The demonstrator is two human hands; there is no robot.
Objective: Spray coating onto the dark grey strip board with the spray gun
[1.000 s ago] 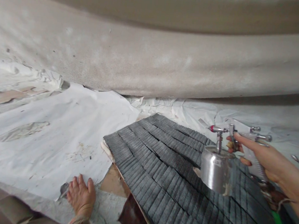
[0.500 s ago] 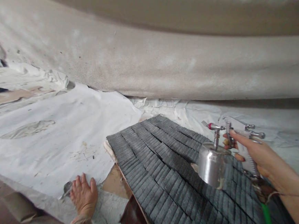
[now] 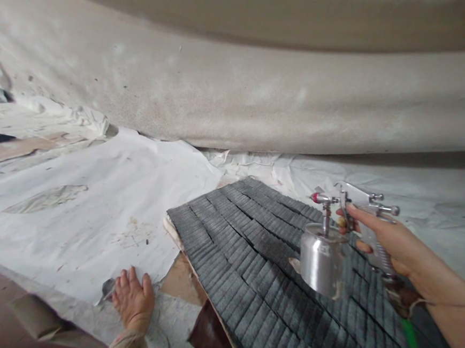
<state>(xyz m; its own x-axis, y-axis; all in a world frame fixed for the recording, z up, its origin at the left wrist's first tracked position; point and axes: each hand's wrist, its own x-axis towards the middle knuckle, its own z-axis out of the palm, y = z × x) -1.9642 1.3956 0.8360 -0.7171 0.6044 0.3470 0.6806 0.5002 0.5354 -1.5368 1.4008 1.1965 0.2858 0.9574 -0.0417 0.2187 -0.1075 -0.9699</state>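
Above the right side of the ridged board [image 3: 230, 249], the right hand [image 3: 388, 237] grips the spray gun [image 3: 361, 196], best held steady, its metal cup [image 3: 321, 264] upright and clear of the ridges. The board stretches leftward below; the left hand [image 3: 133, 299] lies flat, fingers spread, by the white sheet's [image 3: 136, 172] near edge.

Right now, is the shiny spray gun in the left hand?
No, the right hand grips the spray gun by its handle, while the left hand is spread open, away from it.
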